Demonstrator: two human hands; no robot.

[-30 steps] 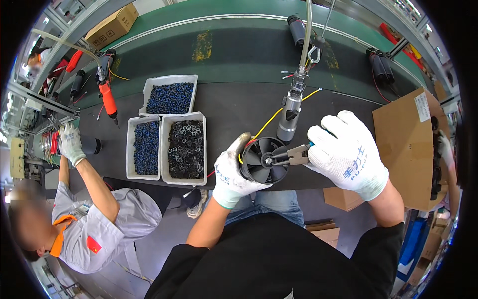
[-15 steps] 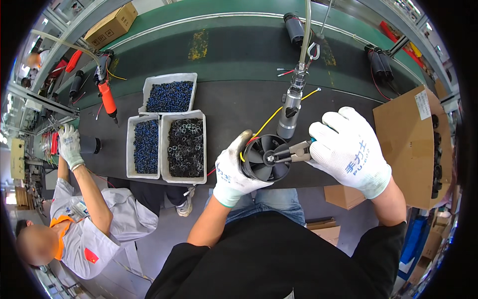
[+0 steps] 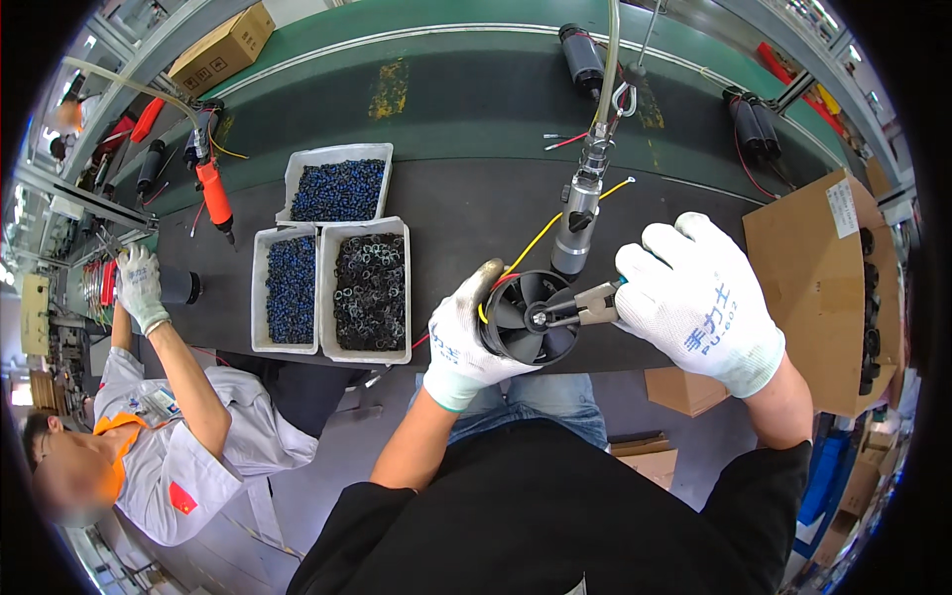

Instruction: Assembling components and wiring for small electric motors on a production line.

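My left hand (image 3: 458, 342), in a white glove, is wrapped round a black cylindrical fan unit (image 3: 510, 315) with blades and a round centre hub. The unit's open end faces up, and yellow and red wires come out beside my thumb. My gloved right hand (image 3: 702, 305) is closed on a pair of pliers (image 3: 597, 303). The jaws point left, with their tips at the hub; most of the handles are hidden in my palm. Whether the tips grip a small part at the hub is too small to tell. Just behind the unit hangs a silver power screwdriver (image 3: 577, 223).
Left of my hands stand a tray of black rings (image 3: 408, 288) and two trays of small blue-black parts (image 3: 256, 297). An open carton (image 3: 801, 288) is at the right. Black motors (image 3: 583, 58) sit on the green conveyor (image 3: 476, 89). A co-worker (image 3: 213, 426) works at the left, near an orange screwdriver (image 3: 213, 196).
My hands, the fan unit and the pliers have stayed almost still. The motor on the conveyor behind has shifted slightly left. The co-worker's foot has drawn back from beside the bench.
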